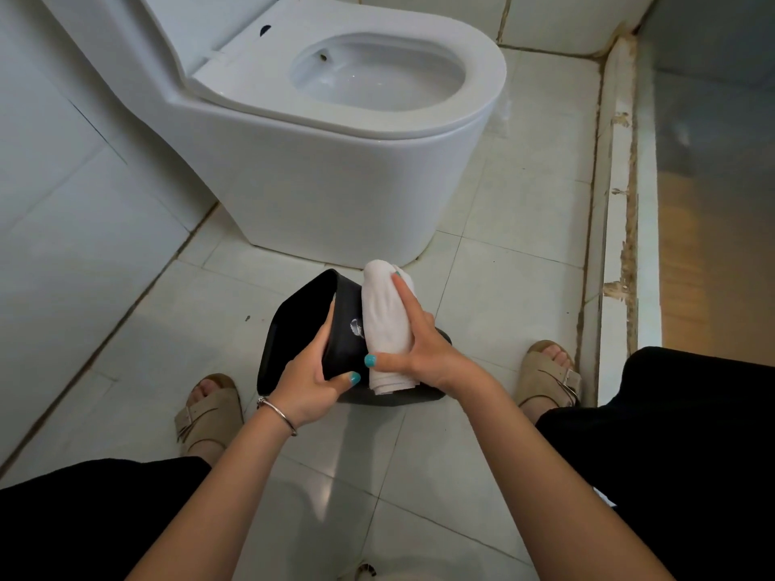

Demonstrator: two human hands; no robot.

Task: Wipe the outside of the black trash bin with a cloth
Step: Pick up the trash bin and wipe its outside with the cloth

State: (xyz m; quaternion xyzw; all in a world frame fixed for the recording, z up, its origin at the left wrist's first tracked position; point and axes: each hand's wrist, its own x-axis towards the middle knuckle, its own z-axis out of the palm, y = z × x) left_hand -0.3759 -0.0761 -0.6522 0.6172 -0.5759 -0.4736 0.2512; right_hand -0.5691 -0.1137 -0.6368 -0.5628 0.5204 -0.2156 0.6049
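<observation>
Two bare forearms reach down between black trouser legs to a black bin [348,333] of smooth plastic, tipped on its side on the glossy tiled floor [503,287] just in front of a white ceramic toilet [335,182]. The left hand [308,381] grips the bin's rim, fingers curled inside the opening and thumb on the outer wall. The right hand [419,337] presses a folded white cloth [383,325] against the bin's outer wall, fingers extended and nearly straight over the soft fabric.
</observation>
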